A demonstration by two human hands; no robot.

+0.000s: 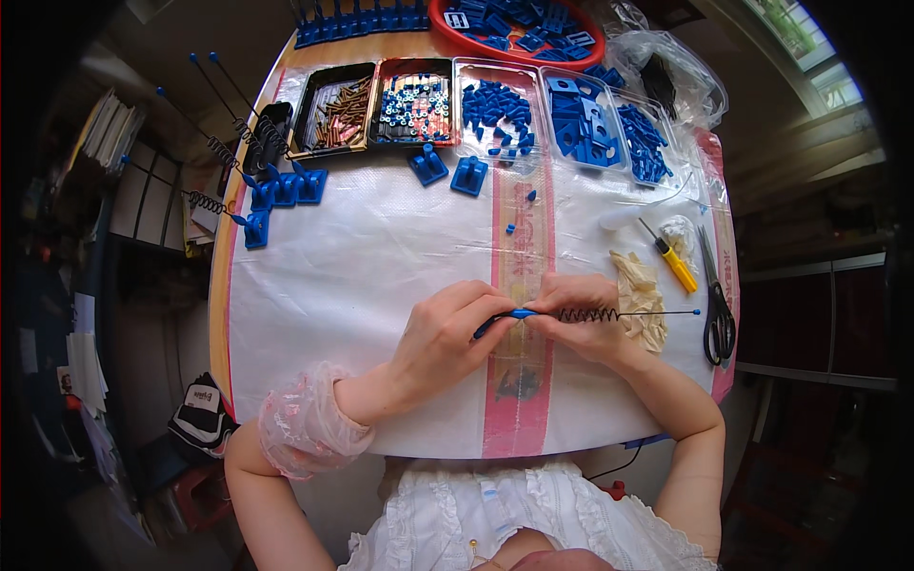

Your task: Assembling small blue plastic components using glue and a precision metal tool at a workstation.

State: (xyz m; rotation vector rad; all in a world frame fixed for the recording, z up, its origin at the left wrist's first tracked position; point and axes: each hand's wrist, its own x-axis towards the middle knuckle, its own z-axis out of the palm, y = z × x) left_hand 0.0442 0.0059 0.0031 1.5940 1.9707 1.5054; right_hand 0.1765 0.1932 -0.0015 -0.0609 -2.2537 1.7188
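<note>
Over the middle of the table my left hand [446, 331] and my right hand [581, 314] meet, fingers closed. Between their fingertips is a small blue plastic joint piece [522, 313]. My left hand pinches it, and a blue and black part runs under those fingers, mostly covered. My right hand grips a black coiled-spring antenna [598, 314], whose thin rod stretches right to a blue tip [697, 312]. Two small blue pieces [511, 228] lie loose beyond my hands. Crumpled beige cloth-like material [640, 290] lies beside my right hand.
Trays of brass screws [348, 112], nuts [411, 105] and blue parts [497, 112] line the far side, below a red basin [595, 59]. Several finished-looking antennas on blue bases [286, 188] stand left. A yellow screwdriver [678, 268] and black scissors [720, 328] lie right.
</note>
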